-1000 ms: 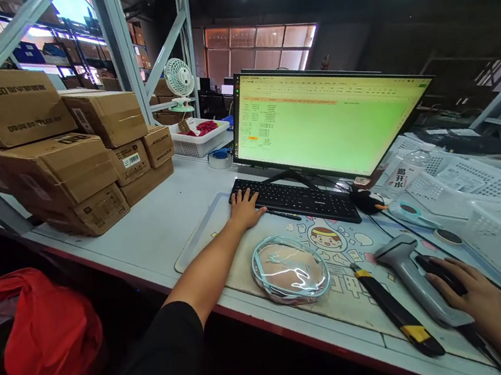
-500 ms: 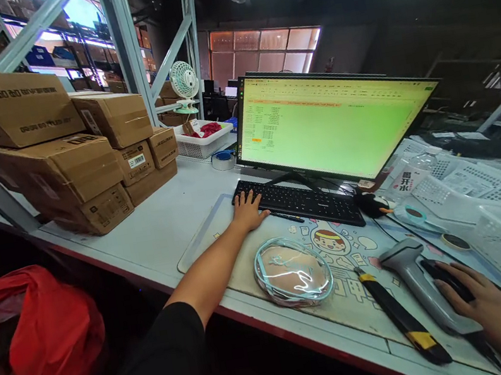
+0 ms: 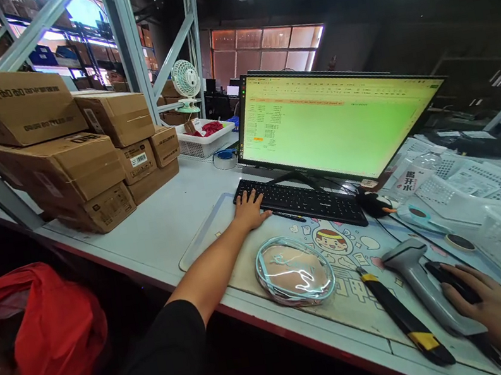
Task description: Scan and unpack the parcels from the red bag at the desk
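On the worktop (image 3: 164, 221), the left hand (image 3: 249, 208) is laid with fingers spread on the left end of the keyboard (image 3: 310, 202), below the green-lit monitor (image 3: 331, 126). The right hand (image 3: 492, 310) is cupped over the black mouse (image 3: 449, 282), with the grey scanner (image 3: 420, 284) lying just beside it. A wide sweep of the mouse would probably knock the scanner against the yellow-ended knife (image 3: 408, 324), which lies near the worktop's edge and might be pushed off. Dark print is carried on the cardboard boxes (image 3: 54, 162), but it cannot be read with certainty; the screen text is too small.
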A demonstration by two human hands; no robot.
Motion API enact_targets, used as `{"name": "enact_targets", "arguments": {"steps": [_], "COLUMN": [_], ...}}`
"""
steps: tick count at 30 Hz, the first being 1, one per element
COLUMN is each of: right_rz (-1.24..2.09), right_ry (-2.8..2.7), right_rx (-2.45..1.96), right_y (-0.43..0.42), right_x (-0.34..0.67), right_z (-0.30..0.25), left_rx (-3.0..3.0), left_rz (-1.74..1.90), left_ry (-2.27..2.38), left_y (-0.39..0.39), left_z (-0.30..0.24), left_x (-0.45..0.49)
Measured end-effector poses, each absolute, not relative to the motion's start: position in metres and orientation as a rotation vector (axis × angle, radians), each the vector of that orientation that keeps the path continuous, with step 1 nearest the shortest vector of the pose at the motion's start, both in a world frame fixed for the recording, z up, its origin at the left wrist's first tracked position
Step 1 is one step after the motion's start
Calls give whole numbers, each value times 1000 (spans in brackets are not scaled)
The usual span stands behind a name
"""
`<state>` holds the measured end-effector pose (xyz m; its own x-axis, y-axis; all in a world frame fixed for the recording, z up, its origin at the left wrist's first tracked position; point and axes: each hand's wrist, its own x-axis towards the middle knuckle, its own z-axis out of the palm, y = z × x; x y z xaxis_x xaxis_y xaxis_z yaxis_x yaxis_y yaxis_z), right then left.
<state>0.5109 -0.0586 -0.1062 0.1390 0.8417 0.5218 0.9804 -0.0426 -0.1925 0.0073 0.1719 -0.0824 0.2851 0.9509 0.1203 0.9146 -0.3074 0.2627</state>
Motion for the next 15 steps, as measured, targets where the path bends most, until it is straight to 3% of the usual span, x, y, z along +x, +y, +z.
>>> {"name": "enact_targets", "arguments": {"steps": [15], "right_rz": [-250], "right_ry": [-1697], "right_rx": [-2008], "right_y": [-66], "right_x": [489], "right_z": [-84], "left_rx": [2451], "left_rz": [450], "left_ry": [1767], "left_y": [173], "left_z": [-81], "left_x": [8]}}
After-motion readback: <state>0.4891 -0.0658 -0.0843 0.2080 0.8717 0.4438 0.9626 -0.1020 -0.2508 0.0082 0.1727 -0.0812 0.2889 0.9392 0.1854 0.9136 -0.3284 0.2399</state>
